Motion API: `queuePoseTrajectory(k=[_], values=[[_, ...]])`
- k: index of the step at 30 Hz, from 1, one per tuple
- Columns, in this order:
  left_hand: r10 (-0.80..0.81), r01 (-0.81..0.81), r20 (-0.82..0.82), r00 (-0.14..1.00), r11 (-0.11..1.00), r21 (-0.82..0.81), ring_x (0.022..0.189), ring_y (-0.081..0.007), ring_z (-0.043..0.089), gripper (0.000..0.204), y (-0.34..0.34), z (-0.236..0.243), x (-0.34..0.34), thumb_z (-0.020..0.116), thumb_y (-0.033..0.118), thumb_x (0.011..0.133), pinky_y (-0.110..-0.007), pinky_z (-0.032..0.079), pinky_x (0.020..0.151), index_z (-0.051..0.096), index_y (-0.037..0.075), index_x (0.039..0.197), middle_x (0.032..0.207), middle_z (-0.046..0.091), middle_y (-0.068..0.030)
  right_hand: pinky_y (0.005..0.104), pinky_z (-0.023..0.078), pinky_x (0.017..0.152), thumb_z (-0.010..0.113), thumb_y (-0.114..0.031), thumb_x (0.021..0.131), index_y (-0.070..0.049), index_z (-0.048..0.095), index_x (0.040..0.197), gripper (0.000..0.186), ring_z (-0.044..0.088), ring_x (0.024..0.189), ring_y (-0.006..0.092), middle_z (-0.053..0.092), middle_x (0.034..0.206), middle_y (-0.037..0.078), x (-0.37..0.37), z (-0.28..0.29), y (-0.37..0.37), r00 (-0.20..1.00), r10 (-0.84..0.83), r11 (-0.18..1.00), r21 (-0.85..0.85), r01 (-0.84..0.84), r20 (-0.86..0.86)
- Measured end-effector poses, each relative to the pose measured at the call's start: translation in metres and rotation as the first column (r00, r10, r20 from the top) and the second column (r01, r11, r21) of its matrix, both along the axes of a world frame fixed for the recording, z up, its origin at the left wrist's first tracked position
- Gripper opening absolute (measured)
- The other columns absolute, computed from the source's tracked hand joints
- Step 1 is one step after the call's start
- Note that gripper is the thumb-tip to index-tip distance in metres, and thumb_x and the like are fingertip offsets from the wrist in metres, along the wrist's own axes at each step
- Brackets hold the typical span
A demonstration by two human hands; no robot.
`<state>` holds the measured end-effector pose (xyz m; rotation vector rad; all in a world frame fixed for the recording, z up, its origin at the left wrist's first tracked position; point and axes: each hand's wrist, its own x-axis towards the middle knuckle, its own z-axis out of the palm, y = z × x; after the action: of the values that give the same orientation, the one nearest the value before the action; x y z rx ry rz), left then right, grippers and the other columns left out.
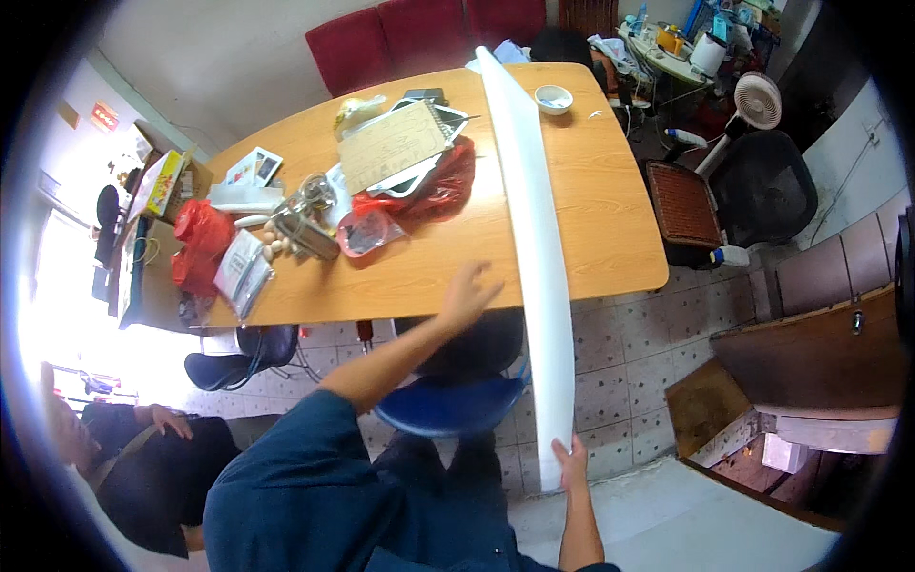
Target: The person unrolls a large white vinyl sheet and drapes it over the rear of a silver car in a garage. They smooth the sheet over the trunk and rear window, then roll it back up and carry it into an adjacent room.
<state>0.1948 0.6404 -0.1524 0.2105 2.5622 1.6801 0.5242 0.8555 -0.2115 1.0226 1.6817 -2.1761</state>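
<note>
A long white strip (532, 210), rolled or folded from sheet material, lies across the wooden table (610, 219) from its far edge. Its near part juts out over the front edge toward me. My right hand (572, 464) grips that near end, thumb on top and the other fingers partly hidden. To the left of the strip, above the table's front edge, my left hand (469, 294) holds nothing. Its fingers are apart, and a small gap separates them from the strip.
A spiral notebook (396, 148), red plastic bags (202, 238), a metal pot (307, 234) and eggs crowd the table's left half. A small bowl (553, 99) stands far right. A blue-seated chair (448, 405) is before me. Another person (162, 467) sits at left.
</note>
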Motion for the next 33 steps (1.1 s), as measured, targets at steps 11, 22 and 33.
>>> queuePoseTrajectory(k=[11, 22, 33], values=[[-0.623, 0.707, 0.561, 0.545, 0.701, 0.093, 0.079, -0.0180, 0.057, 0.029, -0.162, 0.053, 0.288, 0.059, 0.033, 0.080, -0.029, 0.046, 0.067, 0.063, 0.008, 0.095, 0.089, 0.059, -0.0091, 0.0295, 0.043, 0.076, 0.067, -0.022, 0.074, 0.000, 0.043, 0.117, 0.053, 0.052, 0.089, 0.0167, 0.055, 0.103, 0.011, -0.007, -0.039, 0.001, 0.963, 0.259, 0.927, 0.260, -0.270, 0.073], [-0.687, 0.683, 0.381, 0.619, 0.710, 0.171, 0.071, -0.0136, 0.053, 0.020, -0.231, 0.053, 0.342, 0.062, 0.022, 0.079, -0.027, 0.044, 0.062, 0.064, 0.004, 0.086, 0.078, 0.056, -0.0050, 0.0311, 0.042, 0.079, 0.067, -0.025, 0.073, -0.002, 0.046, 0.112, 0.050, 0.050, 0.091, 0.0199, 0.050, 0.106, 0.013, 0.096, -0.032, 0.014, 0.998, -0.053, 0.655, 0.756, 0.000, 0.046], [-0.762, 0.687, 0.388, 0.519, 0.642, 0.341, 0.084, -0.0220, 0.056, 0.030, -0.260, 0.051, 0.388, 0.055, 0.030, 0.081, -0.033, 0.043, 0.075, 0.060, 0.003, 0.094, 0.091, 0.060, -0.0111, 0.0255, 0.043, 0.067, 0.057, -0.014, 0.080, -0.003, 0.058, 0.096, 0.020, 0.054, 0.073, 0.0131, 0.059, 0.082, 0.006, 0.179, 0.007, -0.083, 0.890, 0.431, 0.643, 0.642, -0.418, 0.148]])
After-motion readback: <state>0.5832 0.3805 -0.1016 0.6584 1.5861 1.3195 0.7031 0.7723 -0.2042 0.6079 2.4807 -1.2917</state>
